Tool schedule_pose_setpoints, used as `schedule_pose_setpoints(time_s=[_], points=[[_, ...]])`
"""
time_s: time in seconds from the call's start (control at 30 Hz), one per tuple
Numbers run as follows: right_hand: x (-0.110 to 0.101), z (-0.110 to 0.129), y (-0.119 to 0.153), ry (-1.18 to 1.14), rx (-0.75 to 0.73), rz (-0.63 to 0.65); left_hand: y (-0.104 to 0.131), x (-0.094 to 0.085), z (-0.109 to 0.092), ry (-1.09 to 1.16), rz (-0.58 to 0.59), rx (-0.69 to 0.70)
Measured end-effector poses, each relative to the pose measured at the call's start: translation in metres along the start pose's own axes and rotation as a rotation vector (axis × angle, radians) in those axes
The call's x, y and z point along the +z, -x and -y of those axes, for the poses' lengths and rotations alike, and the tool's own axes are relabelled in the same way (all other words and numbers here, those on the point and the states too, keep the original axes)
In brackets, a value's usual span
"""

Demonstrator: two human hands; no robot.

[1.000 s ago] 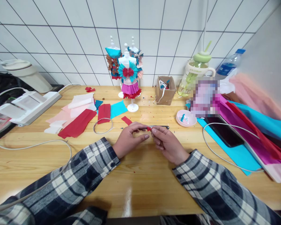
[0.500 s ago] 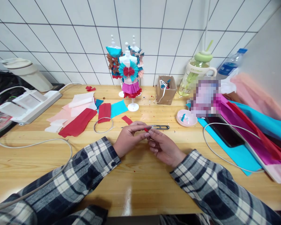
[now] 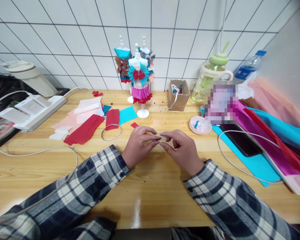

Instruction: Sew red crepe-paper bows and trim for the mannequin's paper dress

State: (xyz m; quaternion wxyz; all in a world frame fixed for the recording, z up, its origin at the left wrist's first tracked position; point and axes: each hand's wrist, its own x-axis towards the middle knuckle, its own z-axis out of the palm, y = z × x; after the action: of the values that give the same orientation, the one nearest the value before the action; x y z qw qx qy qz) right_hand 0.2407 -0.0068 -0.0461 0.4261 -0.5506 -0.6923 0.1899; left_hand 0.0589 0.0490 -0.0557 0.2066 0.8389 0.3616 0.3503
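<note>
My left hand (image 3: 142,145) is closed in a pinch above the table, with a small red scrap of crepe-like material (image 3: 157,140) at its fingertips. Just to the right, my right hand (image 3: 183,148) is palm down, its thumb apart from its index finger. By that index fingertip shows a short metal part of the thread snips (image 3: 161,135); the rest is hidden by my hands. Whether my right fingers touch the snips I cannot tell. Behind my left hand lies a small red strip (image 3: 134,125).
Small dress forms in ruffled outfits (image 3: 139,76) stand at the back. A cardboard box (image 3: 180,100) and pink bowl (image 3: 196,130) are to their right. Red sheets (image 3: 85,130), a wire loop (image 3: 102,135) and a power strip (image 3: 42,113) lie left. At right are a phone (image 3: 242,141) and coloured sheets (image 3: 260,176).
My right hand has let go of the red scrap, turned palm down and reached over the snips, covering their handle. My left hand keeps the scrap. The view has shifted slightly.
</note>
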Motion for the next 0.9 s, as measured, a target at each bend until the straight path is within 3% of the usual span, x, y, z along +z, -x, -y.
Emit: schedule_pose_setpoints(time_s=[0.2,0.47,0.73,0.9], points=[[0.006,0.002,0.006,0.194,-0.119,0.024,0.003,0.001,-0.003,-0.156,0.022,0.037],[0.007,0.003,0.005,0.324,-0.127,0.068,0.003,0.001,-0.005,-0.196,0.081,0.028],[0.011,-0.005,0.0,-0.065,0.112,0.02,0.002,0.0,-0.006,-0.074,-0.007,-0.003],[0.011,-0.004,0.0,-0.093,0.095,0.023,0.001,-0.002,-0.006,-0.054,-0.032,0.005]])
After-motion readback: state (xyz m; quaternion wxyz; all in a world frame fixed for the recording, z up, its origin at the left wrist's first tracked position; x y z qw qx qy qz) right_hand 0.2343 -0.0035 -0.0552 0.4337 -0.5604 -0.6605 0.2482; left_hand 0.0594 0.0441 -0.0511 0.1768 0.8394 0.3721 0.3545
